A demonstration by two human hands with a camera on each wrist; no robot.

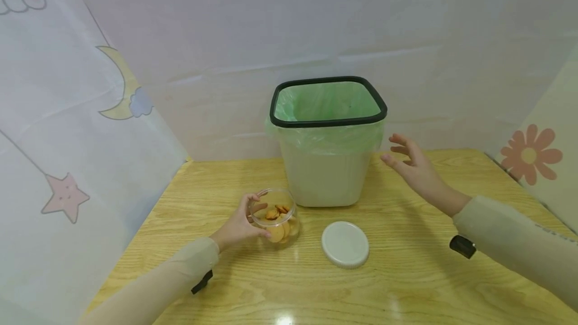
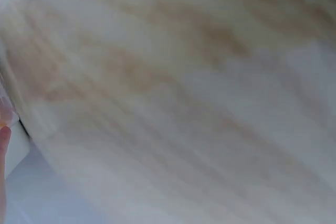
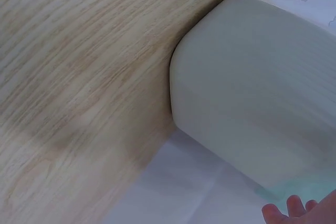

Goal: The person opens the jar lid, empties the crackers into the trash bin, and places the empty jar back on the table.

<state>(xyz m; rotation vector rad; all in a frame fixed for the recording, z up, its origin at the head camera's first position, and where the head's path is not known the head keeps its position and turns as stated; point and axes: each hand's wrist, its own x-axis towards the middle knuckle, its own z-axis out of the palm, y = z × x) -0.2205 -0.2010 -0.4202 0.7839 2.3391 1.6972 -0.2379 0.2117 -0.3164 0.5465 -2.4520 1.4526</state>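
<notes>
My left hand [image 1: 238, 221] grips a clear round jar [image 1: 292, 204] from its left side, thumb in front and fingers behind. Flat, round orange-tan pieces like biscuits [image 1: 276, 232] lie inside the lidless jar. Just right of it, the round white lid [image 1: 345, 245] lies flat on the table. My right hand [image 1: 417, 168] is raised beside the right side of a pale bin [image 1: 326, 177], fingers apart and nothing in them. In the right wrist view, fingertips [image 3: 295, 205] show near the bin's green liner. Only a sliver of left-hand fingers [image 2: 4, 140] appears in the left wrist view.
The bin stands at the back of the wooden table [image 1: 226, 285], with a black rim [image 1: 327, 124] over its light green bag [image 1: 334, 139]. White cloth walls [image 1: 203, 24] printed with a moon, star and flower close off the back and sides.
</notes>
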